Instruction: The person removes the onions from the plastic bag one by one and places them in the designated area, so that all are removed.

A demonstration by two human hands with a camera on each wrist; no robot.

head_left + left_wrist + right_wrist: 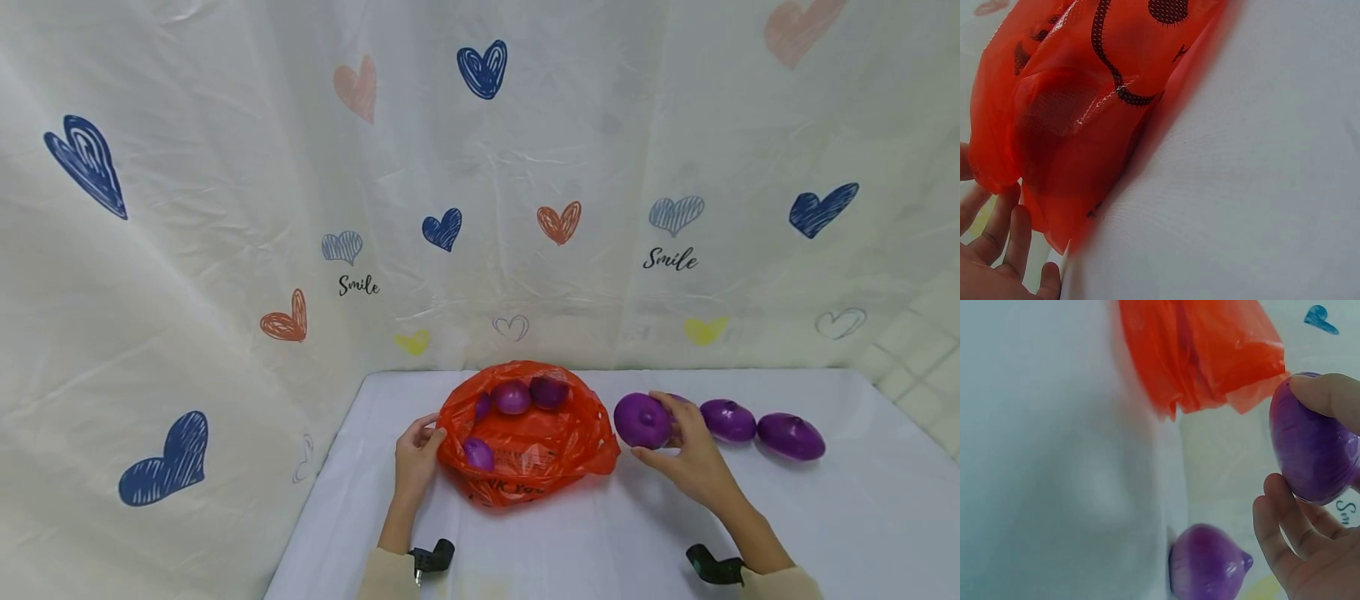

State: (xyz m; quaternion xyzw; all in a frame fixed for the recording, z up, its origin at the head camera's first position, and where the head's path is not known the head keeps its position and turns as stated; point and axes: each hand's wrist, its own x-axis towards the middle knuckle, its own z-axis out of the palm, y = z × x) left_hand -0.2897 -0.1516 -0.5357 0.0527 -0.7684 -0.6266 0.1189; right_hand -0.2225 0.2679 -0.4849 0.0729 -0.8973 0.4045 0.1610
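A purple onion (pixel 642 421) sits in the right hand (pixel 686 454), fingers and thumb curled around it, just right of the orange plastic bag (pixel 525 446) at the middle of the white worktop (pixel 825 517). The left hand (pixel 417 454) pinches the bag's left rim. The thin bag looks floppy; its right edge sags, so the onion could catch the rim and roll off across the worktop. Several onions (pixel 512 397) already lie inside and may spill if the bag tips. Two more onions (pixel 791 436) lie further right.
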